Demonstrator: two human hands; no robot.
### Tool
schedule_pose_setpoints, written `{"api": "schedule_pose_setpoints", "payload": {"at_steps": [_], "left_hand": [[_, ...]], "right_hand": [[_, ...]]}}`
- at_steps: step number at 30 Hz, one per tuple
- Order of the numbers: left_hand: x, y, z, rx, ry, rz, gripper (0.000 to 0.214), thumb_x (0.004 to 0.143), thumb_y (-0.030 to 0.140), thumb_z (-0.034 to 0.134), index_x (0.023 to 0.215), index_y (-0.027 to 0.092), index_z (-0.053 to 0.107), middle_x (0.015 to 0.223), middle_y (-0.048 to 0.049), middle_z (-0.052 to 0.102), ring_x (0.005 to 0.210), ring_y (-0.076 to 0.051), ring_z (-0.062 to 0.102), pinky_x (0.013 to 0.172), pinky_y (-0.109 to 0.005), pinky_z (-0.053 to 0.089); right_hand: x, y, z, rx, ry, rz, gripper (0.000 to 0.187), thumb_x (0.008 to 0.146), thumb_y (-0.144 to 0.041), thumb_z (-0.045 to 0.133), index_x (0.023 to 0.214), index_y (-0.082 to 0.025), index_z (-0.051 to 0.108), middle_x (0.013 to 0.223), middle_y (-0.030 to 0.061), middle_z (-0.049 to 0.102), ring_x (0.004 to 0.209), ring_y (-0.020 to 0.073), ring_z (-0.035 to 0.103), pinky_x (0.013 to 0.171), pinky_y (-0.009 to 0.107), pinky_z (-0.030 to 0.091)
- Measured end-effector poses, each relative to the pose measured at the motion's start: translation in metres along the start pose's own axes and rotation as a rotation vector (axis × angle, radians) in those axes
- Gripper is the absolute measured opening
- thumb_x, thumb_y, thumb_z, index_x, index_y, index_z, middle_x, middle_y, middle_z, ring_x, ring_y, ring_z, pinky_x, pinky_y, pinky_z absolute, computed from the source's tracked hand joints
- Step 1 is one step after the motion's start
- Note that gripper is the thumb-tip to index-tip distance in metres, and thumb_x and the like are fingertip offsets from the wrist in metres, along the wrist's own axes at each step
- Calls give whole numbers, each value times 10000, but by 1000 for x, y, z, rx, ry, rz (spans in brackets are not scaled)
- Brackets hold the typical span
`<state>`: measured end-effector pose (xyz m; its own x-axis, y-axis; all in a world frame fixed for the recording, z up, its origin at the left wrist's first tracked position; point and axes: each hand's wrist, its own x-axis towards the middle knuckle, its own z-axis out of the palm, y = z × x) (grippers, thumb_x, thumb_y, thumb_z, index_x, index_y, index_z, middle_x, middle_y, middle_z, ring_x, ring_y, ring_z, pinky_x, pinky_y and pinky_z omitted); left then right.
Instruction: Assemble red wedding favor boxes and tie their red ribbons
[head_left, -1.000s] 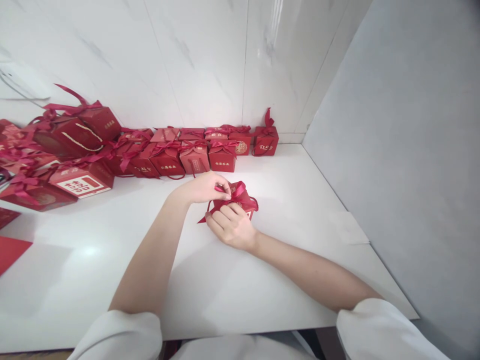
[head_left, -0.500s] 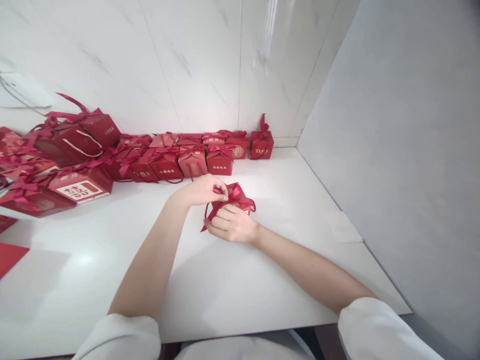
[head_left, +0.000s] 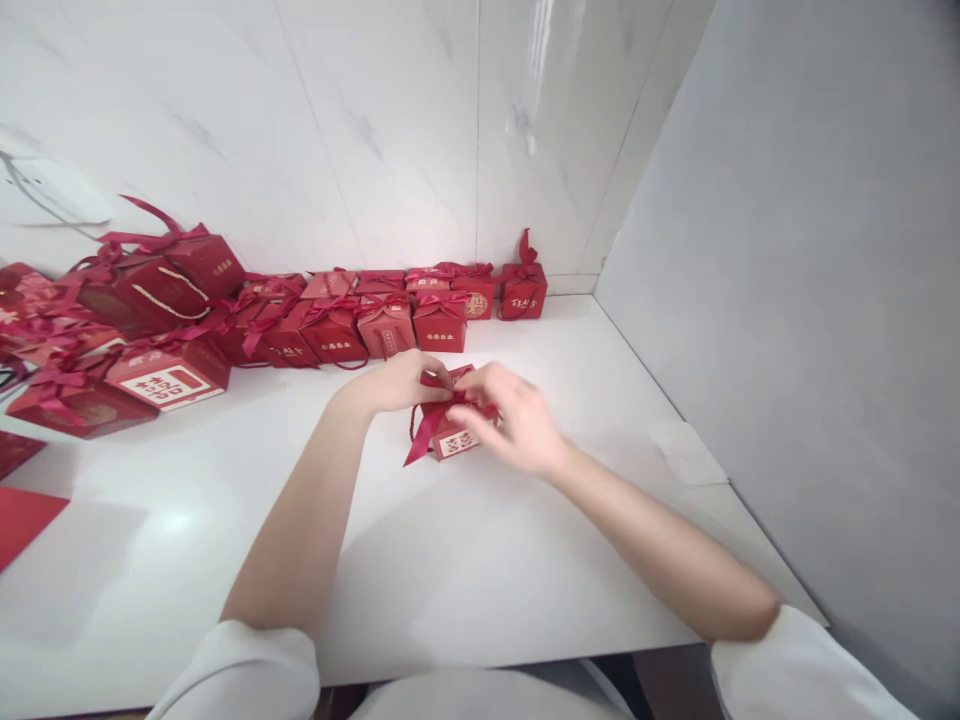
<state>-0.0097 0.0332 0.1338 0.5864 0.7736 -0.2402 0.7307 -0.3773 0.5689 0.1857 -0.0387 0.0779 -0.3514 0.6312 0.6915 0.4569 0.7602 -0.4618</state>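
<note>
A small red gift box (head_left: 444, 436) stands on the white table, with a pale label bearing red characters on its front. A satin ribbon (head_left: 424, 437) is tied over its top, one tail hanging down at the front left. From the left, my left hand (head_left: 401, 383) pinches the ribbon near the knot, its fingertips partly hidden. My right hand (head_left: 517, 412), a little blurred, reaches over the right side of the box with thumb and fingers closing around the ribbon at the knot. It covers most of the bow's right side.
Several ribboned red boxes (head_left: 336, 335) line the wall at the back. More are piled on the left, including a larger one with a rope handle (head_left: 174, 290). Flat red card (head_left: 26, 520) lies at the left edge. A grey partition (head_left: 810, 300) borders the table's right side.
My right hand has left the front of the box, moving up and right to the knot, so the label now shows. My left hand stays at the ribbon.
</note>
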Motion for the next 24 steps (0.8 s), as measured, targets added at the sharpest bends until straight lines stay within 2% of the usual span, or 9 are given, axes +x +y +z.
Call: {"api": "schedule_pose_setpoints", "payload": {"at_steps": [2,3,6,9,11,14,16,19,24], "left_hand": [[-4,3,-3,24,15,16,235,829,397,609,955,226,710,1013,-10,714,916,-203,650,758,-268,470],[-7,4,-5,29,20,20,236,842,400,599,975,236,704,1055,-5,707,951,-202,646,783,-267,469],[-12,8,-7,24,40,16,237,865,407,578,1006,256,695,1119,7,690,988,-195,639,807,-261,467],[-12,8,-6,25,61,14,229,850,406,600,992,254,695,1114,11,690,982,-192,637,799,-260,467],[-9,7,-3,31,66,18,217,838,391,610,970,242,695,1096,7,694,975,-197,636,793,-265,465],[-3,6,1,34,51,38,195,828,366,613,930,221,696,1075,-3,697,970,-203,633,808,-276,461],[-1,6,3,23,37,48,182,823,351,616,910,215,699,1076,-5,698,972,-203,632,816,-278,460],[1,5,4,-5,22,29,179,811,344,625,890,209,710,1065,-11,703,961,-206,637,792,-276,463],[2,-4,3,-33,32,-18,219,794,395,650,872,203,724,982,-19,717,868,-199,645,734,-277,463]], "right_hand": [[7,7,-19,27,70,267,266,997,-439,453,1065,-195,533,999,57,628,812,149,585,729,273,459],[11,12,-27,8,44,362,274,990,-456,451,1018,-200,542,988,52,629,792,152,579,718,278,451],[19,28,-42,-23,-252,588,492,968,-610,366,792,-202,577,852,42,646,756,183,575,715,316,423],[21,34,-46,103,-508,731,660,930,-722,286,679,-197,597,787,54,653,759,204,589,728,334,419],[19,35,-45,161,-552,718,612,898,-717,388,668,-193,603,852,63,654,796,208,590,736,330,422],[16,35,-42,194,-550,609,436,843,-598,569,678,-195,591,941,43,623,829,191,571,737,312,423],[15,37,-41,236,-574,583,353,834,-517,591,689,-195,575,914,21,604,765,160,548,702,297,418],[16,39,-45,291,-655,622,306,837,-458,582,687,-193,554,816,6,593,643,128,492,612,277,384],[17,35,-55,344,-655,624,305,836,-483,600,729,-198,616,777,21,629,690,160,540,635,287,400]]}}
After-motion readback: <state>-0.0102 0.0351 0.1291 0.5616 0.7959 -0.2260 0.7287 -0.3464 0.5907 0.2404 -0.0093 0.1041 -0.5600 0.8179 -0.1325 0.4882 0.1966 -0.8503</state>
